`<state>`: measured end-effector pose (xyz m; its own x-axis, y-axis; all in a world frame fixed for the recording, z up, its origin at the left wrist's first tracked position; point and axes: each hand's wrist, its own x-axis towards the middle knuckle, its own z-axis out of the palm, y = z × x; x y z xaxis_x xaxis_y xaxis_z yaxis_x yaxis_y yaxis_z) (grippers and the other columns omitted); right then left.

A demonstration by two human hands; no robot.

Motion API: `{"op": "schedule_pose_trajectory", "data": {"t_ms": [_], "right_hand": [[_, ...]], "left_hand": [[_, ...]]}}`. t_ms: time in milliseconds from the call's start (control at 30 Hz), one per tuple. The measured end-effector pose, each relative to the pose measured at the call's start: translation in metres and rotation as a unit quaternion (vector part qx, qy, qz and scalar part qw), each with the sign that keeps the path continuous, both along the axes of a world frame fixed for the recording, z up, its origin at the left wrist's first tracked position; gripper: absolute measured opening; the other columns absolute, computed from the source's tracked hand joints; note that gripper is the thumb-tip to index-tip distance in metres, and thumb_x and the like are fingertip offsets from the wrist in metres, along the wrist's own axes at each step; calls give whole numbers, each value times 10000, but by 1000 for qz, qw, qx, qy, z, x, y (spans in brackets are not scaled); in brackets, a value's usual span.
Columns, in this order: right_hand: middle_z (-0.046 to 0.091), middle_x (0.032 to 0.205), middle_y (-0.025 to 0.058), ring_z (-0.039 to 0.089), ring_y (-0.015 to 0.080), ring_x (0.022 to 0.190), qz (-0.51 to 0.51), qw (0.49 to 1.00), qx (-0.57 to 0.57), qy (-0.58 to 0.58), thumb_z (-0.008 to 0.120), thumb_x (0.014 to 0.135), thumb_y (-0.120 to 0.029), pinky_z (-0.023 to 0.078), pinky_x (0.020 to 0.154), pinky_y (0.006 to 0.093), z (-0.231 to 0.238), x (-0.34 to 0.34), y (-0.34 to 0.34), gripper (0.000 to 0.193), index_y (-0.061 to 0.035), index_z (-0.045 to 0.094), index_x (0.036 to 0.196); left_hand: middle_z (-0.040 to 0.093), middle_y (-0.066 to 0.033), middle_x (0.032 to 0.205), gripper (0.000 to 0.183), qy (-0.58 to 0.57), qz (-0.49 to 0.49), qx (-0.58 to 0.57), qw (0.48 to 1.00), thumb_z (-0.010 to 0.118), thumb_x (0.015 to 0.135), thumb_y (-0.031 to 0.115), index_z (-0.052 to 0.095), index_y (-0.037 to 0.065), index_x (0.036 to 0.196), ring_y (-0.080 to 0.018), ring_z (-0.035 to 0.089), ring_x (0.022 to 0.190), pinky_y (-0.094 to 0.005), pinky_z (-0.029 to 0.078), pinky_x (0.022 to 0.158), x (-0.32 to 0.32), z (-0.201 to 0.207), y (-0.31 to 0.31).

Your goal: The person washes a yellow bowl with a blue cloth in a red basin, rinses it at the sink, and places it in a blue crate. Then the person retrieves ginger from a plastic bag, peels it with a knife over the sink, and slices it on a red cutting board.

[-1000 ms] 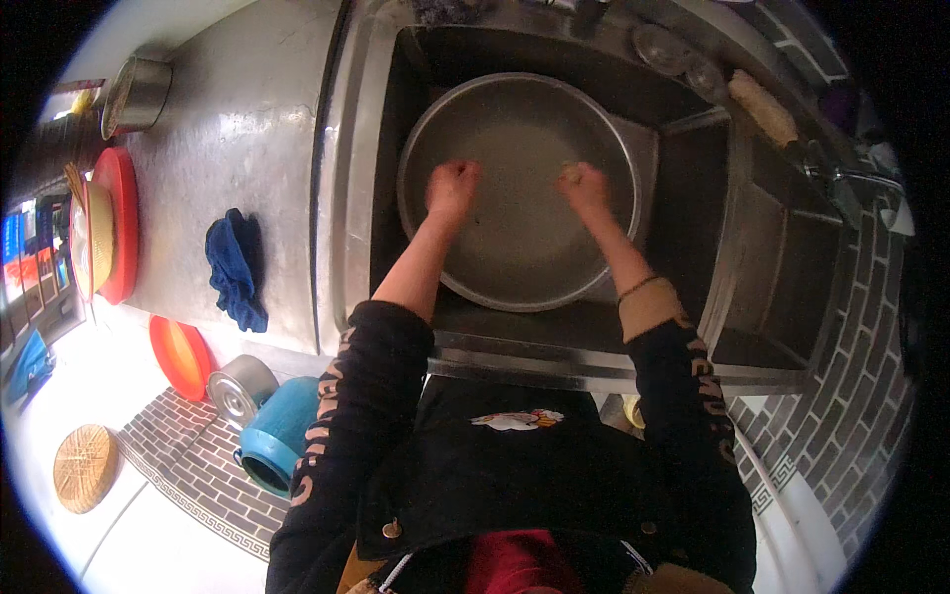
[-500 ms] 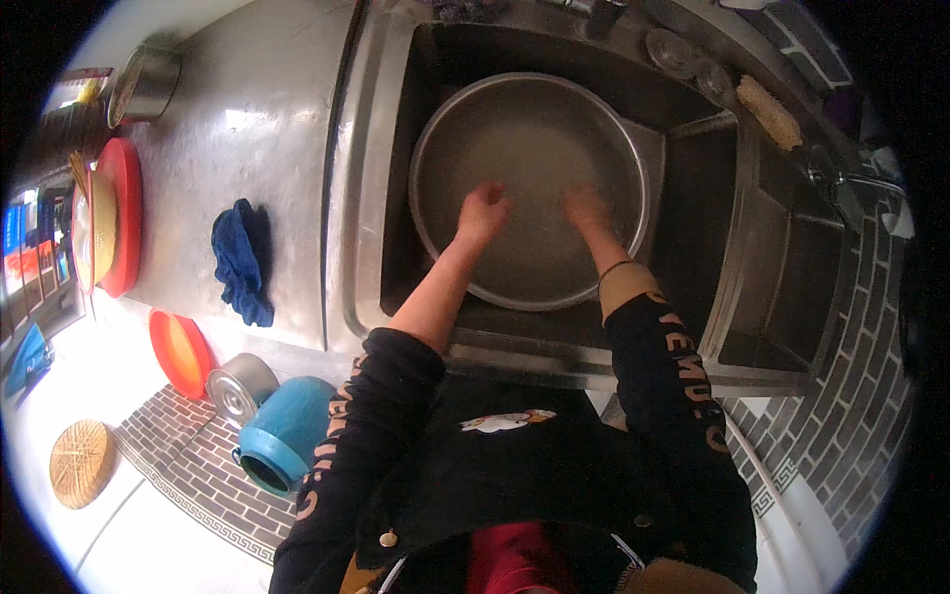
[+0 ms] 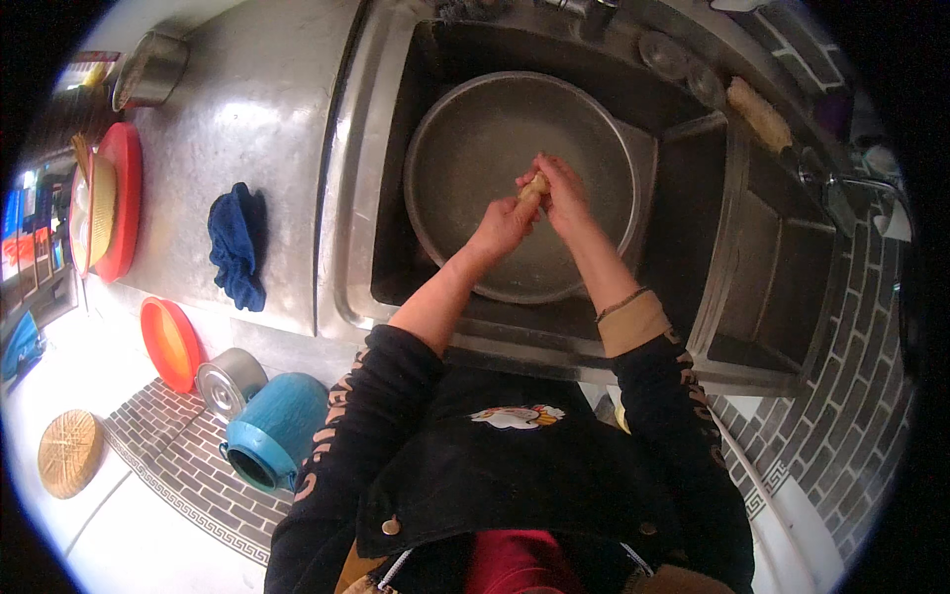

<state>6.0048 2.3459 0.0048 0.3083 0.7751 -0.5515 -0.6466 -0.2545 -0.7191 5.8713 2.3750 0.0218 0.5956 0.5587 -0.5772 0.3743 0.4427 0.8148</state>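
Both hands, spread flat in the large round metal basin (image 3: 520, 183) half a second ago, now meet above its centre: left hand (image 3: 503, 226) and right hand (image 3: 564, 193) each closed in a grip on a small yellowish scrubber (image 3: 535, 185), inside the sink (image 3: 712, 247).

A single view, from a wide fisheye camera worn on the person's head, looks steeply down over the chest and both forearms, which enter from the lower edge. It faces a steel sink (image 3: 693, 247) holding a large round basin (image 3: 475, 148) at the upper middle, fairly near. The tabletop (image 3: 267, 109) lies to the left and the brick-patterned floor (image 3: 168, 445) shows along the lower left. Straight edges bend toward the dark round rim.
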Motion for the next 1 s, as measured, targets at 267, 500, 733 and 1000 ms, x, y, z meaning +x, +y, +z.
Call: {"op": "schedule_pose_trajectory", "data": {"t_ms": [267, 500, 733, 1000], "right_hand": [[633, 968, 48, 610, 135, 812, 70, 996, 61, -4, 529, 947, -283, 507, 717, 288, 0, 3, -11, 259, -59, 578, 1068], [628, 903, 25, 585, 112, 795, 76, 988, -3, -132, 570, 919, -283, 468, 729, 264, -9, 2, -15, 252, -54, 599, 1020], [622, 835, 36, 579, 128, 761, 91, 968, -166, -166, 587, 893, -275, 469, 697, 295, -58, 21, -25, 231, -51, 590, 948], [599, 832, 29, 572, 161, 700, 219, 736, -229, -598, 593, 888, -253, 466, 608, 316, -114, -15, -41, 194, -74, 586, 963]], "left_hand": [[443, 4, 516, 450, -104, 92, -186, 973, 353, 972, 486, 512, 88, 836, -102, 366, 422, -282, 321, 451, -2, 5, 6], [541, 37, 686, 259, -90, 85, -174, 977, 486, 958, 317, 588, 80, 976, -68, 467, 589, -256, 371, 509, -4, -18, 17], [625, -124, 1137, 267, 282, -220, 115, 927, 533, 906, 250, 645, 106, 1101, -316, 589, 1065, -441, 467, 872, -11, -67, 12], [528, -154, 1191, 349, 314, -188, 138, 921, 503, 925, 304, 531, 78, 1189, -313, 515, 1076, -422, 425, 893, -32, -112, 12]]}}
